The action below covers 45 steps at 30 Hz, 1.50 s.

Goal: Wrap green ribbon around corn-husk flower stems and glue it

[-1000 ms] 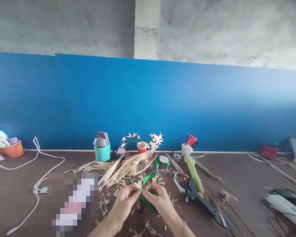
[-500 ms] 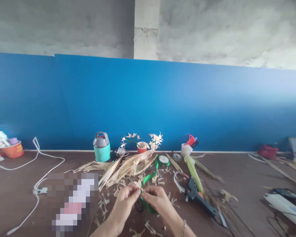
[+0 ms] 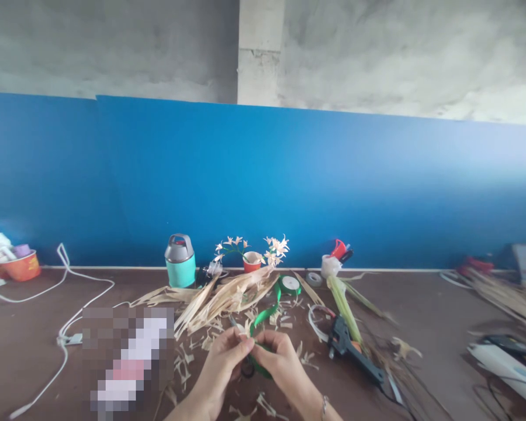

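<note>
My left hand [image 3: 221, 362] pinches a small pale flower [image 3: 246, 328] that looks made of dried corn husk. Close beside it, the fingers of my right hand [image 3: 280, 359] are pressed together at the flower's base, on the green ribbon [image 3: 267, 314]. This ribbon runs back to its spool [image 3: 291, 285] and also hangs below my hands. Fingers hide the exact join of flower and ribbon. Under my hands lies a dark loop [image 3: 248, 368], perhaps a scissor handle. Husk scraps [image 3: 184, 362] are scattered around.
Dried husks [image 3: 232, 292] lie beyond my hands, before a red cup [image 3: 252, 263] with husk flowers. A turquoise container [image 3: 180, 269] stands left of them. At right are a glue gun [image 3: 355, 354], a tape roll [image 3: 314, 279] and a pen cup [image 3: 331, 266]. A white cable [image 3: 87, 304] crosses the left side.
Both hands stay close together, with slight finger shifts around the flower and ribbon. At the far right, dried strips have moved and now cover more of the red item.
</note>
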Available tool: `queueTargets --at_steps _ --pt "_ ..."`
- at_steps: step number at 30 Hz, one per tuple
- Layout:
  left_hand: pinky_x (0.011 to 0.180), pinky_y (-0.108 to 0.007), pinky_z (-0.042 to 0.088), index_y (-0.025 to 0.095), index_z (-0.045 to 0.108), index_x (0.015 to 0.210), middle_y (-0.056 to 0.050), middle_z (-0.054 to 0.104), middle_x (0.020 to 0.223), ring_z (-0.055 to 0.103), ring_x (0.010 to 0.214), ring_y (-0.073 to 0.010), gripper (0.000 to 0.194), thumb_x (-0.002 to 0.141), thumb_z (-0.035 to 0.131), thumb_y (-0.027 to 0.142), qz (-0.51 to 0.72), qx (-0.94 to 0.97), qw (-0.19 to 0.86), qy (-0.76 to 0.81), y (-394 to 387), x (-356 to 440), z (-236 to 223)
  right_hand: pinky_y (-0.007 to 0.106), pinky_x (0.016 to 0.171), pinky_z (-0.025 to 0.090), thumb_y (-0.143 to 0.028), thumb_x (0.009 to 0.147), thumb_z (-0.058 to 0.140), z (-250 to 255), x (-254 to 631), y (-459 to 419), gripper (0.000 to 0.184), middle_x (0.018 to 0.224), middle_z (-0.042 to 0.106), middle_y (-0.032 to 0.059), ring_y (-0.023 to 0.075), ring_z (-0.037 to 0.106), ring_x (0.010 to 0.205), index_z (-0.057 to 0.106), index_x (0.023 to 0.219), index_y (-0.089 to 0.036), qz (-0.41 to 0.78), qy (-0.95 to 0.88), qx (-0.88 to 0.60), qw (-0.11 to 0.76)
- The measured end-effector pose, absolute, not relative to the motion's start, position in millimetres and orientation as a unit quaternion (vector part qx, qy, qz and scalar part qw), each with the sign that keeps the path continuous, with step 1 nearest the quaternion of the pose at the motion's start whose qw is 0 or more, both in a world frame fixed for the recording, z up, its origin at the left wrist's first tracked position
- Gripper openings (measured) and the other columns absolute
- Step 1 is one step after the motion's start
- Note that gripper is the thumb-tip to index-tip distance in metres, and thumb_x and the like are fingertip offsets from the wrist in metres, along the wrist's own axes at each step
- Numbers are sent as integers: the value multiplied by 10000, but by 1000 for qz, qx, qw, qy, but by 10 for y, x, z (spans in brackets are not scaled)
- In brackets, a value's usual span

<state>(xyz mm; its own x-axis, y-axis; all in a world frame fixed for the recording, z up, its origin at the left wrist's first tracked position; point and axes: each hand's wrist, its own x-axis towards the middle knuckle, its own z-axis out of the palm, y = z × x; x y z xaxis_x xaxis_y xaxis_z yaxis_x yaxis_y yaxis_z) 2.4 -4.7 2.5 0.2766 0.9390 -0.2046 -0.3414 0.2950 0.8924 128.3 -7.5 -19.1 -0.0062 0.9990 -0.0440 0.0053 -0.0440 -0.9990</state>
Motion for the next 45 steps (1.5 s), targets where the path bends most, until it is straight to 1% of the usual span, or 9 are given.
queueTargets --at_steps 6,10,14,21,30,33,41,43,45 --pt "456 -172 319 152 539 552 67 491 482 440 448 -61 369 523 802 408 450 387 706 387 -26 -3 32 203 401 210 -504 592 693 -208 1304 -71 382 453 431 -53 59 317 423 568 558 -144 499 -498 -528 473" --pt "461 -169 297 147 547 549 57 508 495 444 474 -65 346 539 799 382 451 403 700 379 2 -31 46 199 381 158 -530 580 700 -217 1343 -64 417 425 382 -79 34 250 382 527 543 -152 557 -471 -496 472" --pt "455 -173 257 141 532 519 64 460 483 391 459 -53 362 532 801 382 438 415 701 381 32 -51 58 207 373 101 -516 573 705 -209 1376 -48 404 398 332 -108 22 183 357 517 562 -159 597 -441 -484 464" --pt "419 -191 129 140 552 520 70 414 440 328 405 -44 370 536 788 425 409 434 699 394 73 -78 -38 208 374 127 -439 589 699 -220 1403 -10 336 417 415 -79 25 253 359 550 541 -143 546 -483 -525 439" --pt "408 -173 144 133 549 497 78 362 445 296 407 -30 373 543 792 411 411 428 707 386 85 -80 -60 217 359 73 -540 588 691 -251 1359 -39 425 368 339 -113 11 190 320 521 553 -152 600 -460 -496 426" --pt "404 -176 145 132 562 505 68 394 452 304 413 -34 375 536 794 425 395 430 717 380 99 -95 -62 217 366 72 -550 588 696 -231 1365 -58 438 373 337 -114 9 181 328 526 566 -147 616 -457 -475 431" --pt "425 -182 164 131 622 573 54 444 484 324 439 -52 347 544 777 440 379 446 715 383 136 -131 -114 204 366 88 -511 590 709 -234 1378 -46 401 396 357 -108 13 194 338 553 609 -142 632 -447 -463 431" --pt "440 -182 205 140 630 602 50 475 508 353 455 -63 321 564 764 429 388 455 694 401 128 -123 -96 197 360 120 -459 605 701 -272 1379 -22 348 400 378 -95 20 227 342 558 586 -142 601 -468 -485 430" --pt "490 -191 275 150 631 608 45 503 541 402 503 -85 281 593 747 406 404 482 655 419 125 -118 -72 188 374 185 -364 620 693 -298 1379 -8 264 425 419 -74 36 292 377 575 562 -135 537 -502 -519 436"
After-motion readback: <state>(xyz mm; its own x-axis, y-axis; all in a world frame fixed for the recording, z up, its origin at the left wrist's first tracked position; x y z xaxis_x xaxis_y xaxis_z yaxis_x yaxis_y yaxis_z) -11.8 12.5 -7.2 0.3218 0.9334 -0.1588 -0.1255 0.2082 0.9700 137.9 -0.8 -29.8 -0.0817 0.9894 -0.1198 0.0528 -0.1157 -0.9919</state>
